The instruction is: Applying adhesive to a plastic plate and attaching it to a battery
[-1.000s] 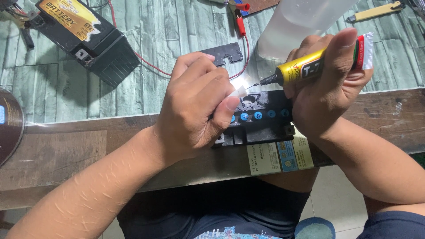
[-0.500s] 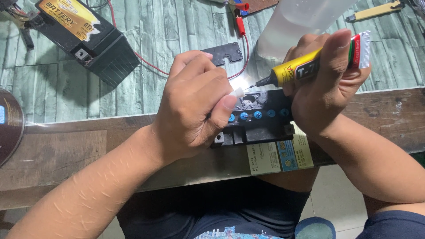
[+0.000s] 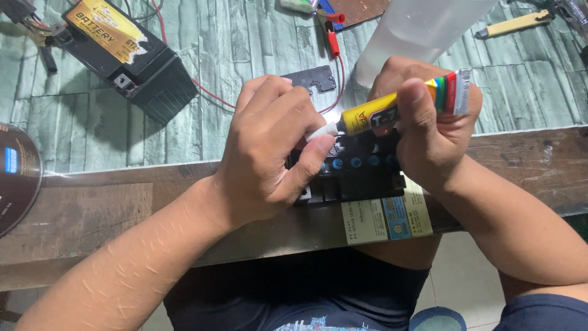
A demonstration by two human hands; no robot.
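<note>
Glue tube (image 3: 401,105), yellow with a rainbow-striped tail, sits just right of frame centre, pinched in the right hand (image 3: 429,132) with the thumb pressed across its body. Its nozzle points left and meets the left hand (image 3: 269,153), whose fingers curl down around a small white cap or tip at the nozzle; whether they grip it firmly cannot be told. Directly beneath both hands lies a black electronic module (image 3: 361,175) with a row of blue dots, resting on the wooden strip along the table's near edge (image 3: 92,214). Paper labels (image 3: 386,219) hang over that edge below the module. Open tabletop lies between the hands and the black battery (image 3: 131,52) at upper left. Red wires with a clip (image 3: 332,37) run at upper centre, a clear plastic container (image 3: 422,30) crowds the upper right, and a disc (image 3: 15,178) sits at the left edge.
</note>
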